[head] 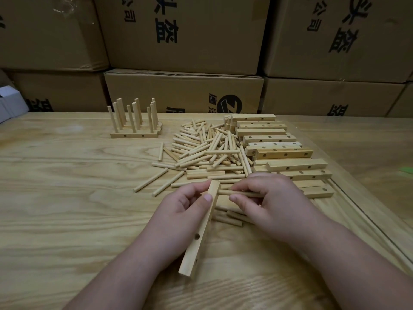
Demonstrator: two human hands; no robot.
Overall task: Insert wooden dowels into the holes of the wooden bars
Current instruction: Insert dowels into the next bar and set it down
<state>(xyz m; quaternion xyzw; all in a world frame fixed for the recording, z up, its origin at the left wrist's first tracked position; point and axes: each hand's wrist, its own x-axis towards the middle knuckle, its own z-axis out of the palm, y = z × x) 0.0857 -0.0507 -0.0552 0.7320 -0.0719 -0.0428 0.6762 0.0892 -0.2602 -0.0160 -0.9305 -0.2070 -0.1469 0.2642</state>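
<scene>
My left hand [183, 206] grips a wooden bar [199, 238] near its far end; the bar slants toward me and shows holes along its right side. My right hand [266, 198] pinches a wooden dowel [225, 193] lying level, its left tip touching the bar's upper right side. Beyond my hands a pile of loose dowels [207, 151] covers the table. To the pile's right lies a stack of drilled bars [281, 151].
At the back left stand finished bars with upright dowels [134, 121]. Cardboard boxes [183, 90] wall off the table's far edge. A white box [11, 104] sits at far left. A raised strip [366, 215] runs along the wooden table [67, 198] on the right.
</scene>
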